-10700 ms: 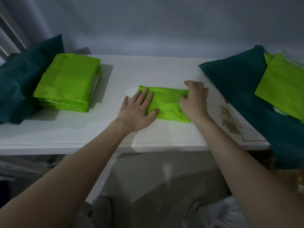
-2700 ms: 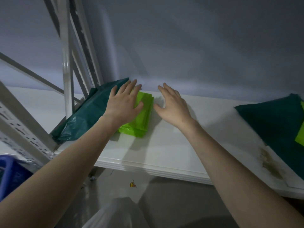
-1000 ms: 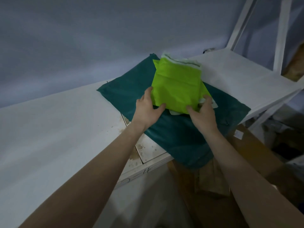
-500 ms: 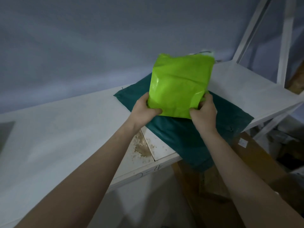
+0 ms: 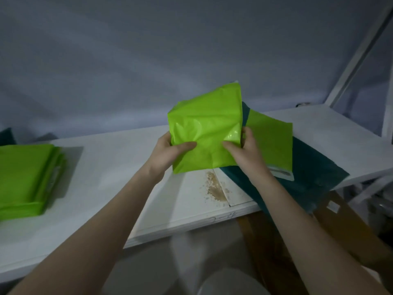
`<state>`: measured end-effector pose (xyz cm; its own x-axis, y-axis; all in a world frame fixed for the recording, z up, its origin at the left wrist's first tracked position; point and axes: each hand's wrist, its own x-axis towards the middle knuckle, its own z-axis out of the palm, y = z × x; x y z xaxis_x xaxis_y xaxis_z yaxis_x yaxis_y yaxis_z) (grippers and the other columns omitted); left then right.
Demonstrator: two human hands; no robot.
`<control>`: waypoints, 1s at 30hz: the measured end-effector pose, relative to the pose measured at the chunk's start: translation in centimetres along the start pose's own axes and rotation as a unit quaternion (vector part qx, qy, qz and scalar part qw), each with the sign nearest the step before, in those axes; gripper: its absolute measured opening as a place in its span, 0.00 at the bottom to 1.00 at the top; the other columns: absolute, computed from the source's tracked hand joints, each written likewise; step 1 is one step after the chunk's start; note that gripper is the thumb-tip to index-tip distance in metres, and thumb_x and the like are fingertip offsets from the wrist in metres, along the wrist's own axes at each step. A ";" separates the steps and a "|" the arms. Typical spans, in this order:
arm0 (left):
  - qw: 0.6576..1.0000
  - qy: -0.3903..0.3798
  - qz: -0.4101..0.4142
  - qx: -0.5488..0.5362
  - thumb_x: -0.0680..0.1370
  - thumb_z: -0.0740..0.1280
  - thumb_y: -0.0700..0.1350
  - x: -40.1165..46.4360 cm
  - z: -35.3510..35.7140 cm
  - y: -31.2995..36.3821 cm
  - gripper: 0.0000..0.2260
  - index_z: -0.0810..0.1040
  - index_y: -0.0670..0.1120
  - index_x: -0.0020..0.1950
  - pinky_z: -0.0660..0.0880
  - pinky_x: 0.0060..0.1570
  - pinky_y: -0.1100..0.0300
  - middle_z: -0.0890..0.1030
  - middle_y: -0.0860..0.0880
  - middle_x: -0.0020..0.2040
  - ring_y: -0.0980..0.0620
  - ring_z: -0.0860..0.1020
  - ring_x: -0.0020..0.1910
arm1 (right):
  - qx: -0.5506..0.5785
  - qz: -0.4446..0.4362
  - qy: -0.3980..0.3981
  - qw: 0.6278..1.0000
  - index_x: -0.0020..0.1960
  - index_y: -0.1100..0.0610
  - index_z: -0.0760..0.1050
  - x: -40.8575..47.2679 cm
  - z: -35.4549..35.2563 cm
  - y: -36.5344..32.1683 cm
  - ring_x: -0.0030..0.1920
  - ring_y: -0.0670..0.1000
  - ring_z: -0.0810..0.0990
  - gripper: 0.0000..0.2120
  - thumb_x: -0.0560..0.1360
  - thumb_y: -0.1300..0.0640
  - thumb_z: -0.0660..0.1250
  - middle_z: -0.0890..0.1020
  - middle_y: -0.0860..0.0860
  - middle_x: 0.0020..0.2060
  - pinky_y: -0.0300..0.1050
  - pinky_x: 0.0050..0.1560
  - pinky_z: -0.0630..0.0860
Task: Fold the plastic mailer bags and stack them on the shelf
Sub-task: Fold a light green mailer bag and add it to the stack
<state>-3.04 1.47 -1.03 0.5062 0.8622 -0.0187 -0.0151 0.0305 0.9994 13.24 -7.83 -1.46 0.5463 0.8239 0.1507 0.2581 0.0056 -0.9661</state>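
Note:
A lime green plastic mailer bag (image 5: 206,122) is held up in the air above the white shelf (image 5: 119,165). My left hand (image 5: 168,154) grips its lower left edge, thumb on the front. My right hand (image 5: 244,152) grips its lower right edge the same way. Behind it, another unfolded green mailer (image 5: 272,143) lies on a dark teal bag (image 5: 308,173) at the right. A stack of folded green mailers (image 5: 25,177) sits on the shelf at the far left.
A brown stain (image 5: 214,186) marks the shelf near a seam below the held bag. White shelf uprights (image 5: 359,54) rise at the right. Cardboard (image 5: 344,226) shows below the shelf at the right. A sliver of another teal bag (image 5: 7,136) is at the far left.
Both hands have carried the green mailer leftward off the teal bag, toward the shelf's middle. The view has swung left, bringing the folded stack into sight.

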 end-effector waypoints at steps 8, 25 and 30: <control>0.992 0.117 0.008 -0.044 0.74 0.69 0.49 -2.5 -8.0 0.5 0.10 0.81 0.46 0.52 0.76 0.54 0.56 0.84 0.49 0.51 0.52 0.82 0.50 | 0.008 0.029 -0.106 0.994 0.55 0.51 0.73 -1.6 7.3 -1.5 0.48 0.45 0.80 0.17 0.70 0.64 0.71 0.81 0.47 0.48 0.36 0.47 0.78; 0.986 0.151 0.003 -0.072 0.75 0.63 0.37 -5.5 -17.7 -4.1 0.16 0.76 0.49 0.61 0.77 0.48 0.55 0.81 0.46 0.54 0.48 0.80 0.50 | 0.052 0.088 -0.124 0.987 0.47 0.59 0.76 -3.0 16.8 0.2 0.33 0.42 0.81 0.10 0.71 0.71 0.65 0.81 0.49 0.38 0.34 0.34 0.77; 0.978 0.208 0.013 -0.002 0.79 0.58 0.37 -4.1 -17.9 -5.4 0.19 0.69 0.57 0.64 0.75 0.35 0.67 0.79 0.52 0.41 0.62 0.78 0.32 | 0.004 0.089 -0.087 0.992 0.46 0.56 0.74 -2.2 17.9 2.0 0.42 0.52 0.81 0.13 0.69 0.71 0.67 0.81 0.51 0.41 0.46 0.45 0.78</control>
<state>-20.43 6.78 -6.87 0.1115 0.9937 -0.0048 -0.0276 0.0079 0.9996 -1.69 0.45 -7.49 0.4374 0.8972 -0.0606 0.1625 -0.1451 -0.9760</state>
